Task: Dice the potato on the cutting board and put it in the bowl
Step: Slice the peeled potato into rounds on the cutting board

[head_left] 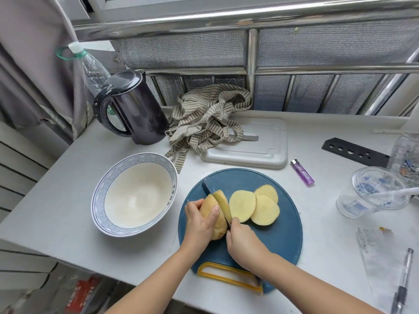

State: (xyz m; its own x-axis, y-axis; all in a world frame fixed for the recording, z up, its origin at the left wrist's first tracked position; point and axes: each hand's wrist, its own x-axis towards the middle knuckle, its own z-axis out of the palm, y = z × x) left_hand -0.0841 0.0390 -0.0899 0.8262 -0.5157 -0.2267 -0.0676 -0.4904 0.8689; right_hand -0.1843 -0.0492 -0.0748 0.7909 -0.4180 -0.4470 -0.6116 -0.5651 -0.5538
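Potato (214, 219) sits on the blue cutting board (283, 241), just right of the bowl (99, 193). It looks firm and dense, rounded enough to roll, with wet cut faces likely to be slippery. Best held over the skin, fingertips back from the blade. Left hand (199, 223) curls over it, pinning it down. Right hand (242, 241) wraps tight round the knife (206, 189), blade down between potato and a leaning slice (223, 203). Three flat slices (264, 210) lie alongside.
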